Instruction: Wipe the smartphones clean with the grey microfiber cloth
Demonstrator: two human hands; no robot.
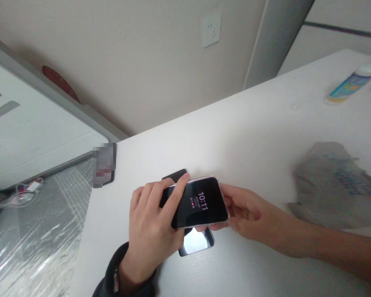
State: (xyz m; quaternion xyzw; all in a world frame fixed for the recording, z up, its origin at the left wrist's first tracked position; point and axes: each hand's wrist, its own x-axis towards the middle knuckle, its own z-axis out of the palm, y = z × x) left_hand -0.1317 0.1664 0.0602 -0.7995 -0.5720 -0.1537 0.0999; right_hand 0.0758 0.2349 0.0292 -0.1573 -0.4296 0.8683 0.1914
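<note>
A smartphone (195,205) with a black screen reading 10:11 is held between my two hands above the white table. My left hand (156,214) is closed over its left end, the fingers lying across the screen. From the right, my right hand (245,208) grips the other end, some fingertips showing underneath. Below the phone is a dark-edged flat object (198,241) with a bright, reflective surface, partly covered. Behind my left fingers the corner of a black flat item (176,175) shows; the hands hide whether these two are one thing.
A grey crumpled cloth or bag (334,185) lies on the table (241,136) at right. A white bottle with a colourful label (352,84) stands behind it. At the left edge rests a pixelated flat object (106,165). The wall holds an outlet (211,29); plastic sheeting (46,235) covers the floor.
</note>
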